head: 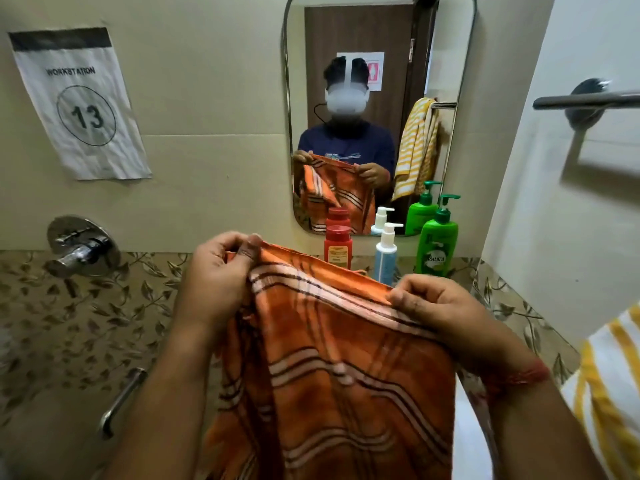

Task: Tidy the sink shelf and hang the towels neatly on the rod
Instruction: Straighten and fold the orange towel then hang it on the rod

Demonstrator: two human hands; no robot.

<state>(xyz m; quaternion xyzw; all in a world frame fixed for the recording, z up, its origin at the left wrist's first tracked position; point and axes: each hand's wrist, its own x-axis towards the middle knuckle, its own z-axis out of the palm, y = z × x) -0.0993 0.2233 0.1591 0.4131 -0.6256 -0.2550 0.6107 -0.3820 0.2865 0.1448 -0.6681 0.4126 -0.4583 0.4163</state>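
Note:
An orange towel (339,368) with white and dark stripes hangs in front of me, stretched by its top edge. My left hand (218,275) pinches the upper left corner and my right hand (440,306) pinches the upper right edge. A yellow-and-white striped towel (609,382) hangs at the right edge of the view. The metal towel rod (585,100) sticks out from the right wall, bare where I see it. Behind the towel, below the mirror, stand a red bottle (338,245), a white-and-blue pump bottle (386,252) and a green pump bottle (438,242).
A mirror (381,39) on the far wall reflects me, the towels and the bottles. A chrome tap knob (81,245) sits on the left wall, a metal handle (121,400) below it. A paper sign (79,102) reads 13.

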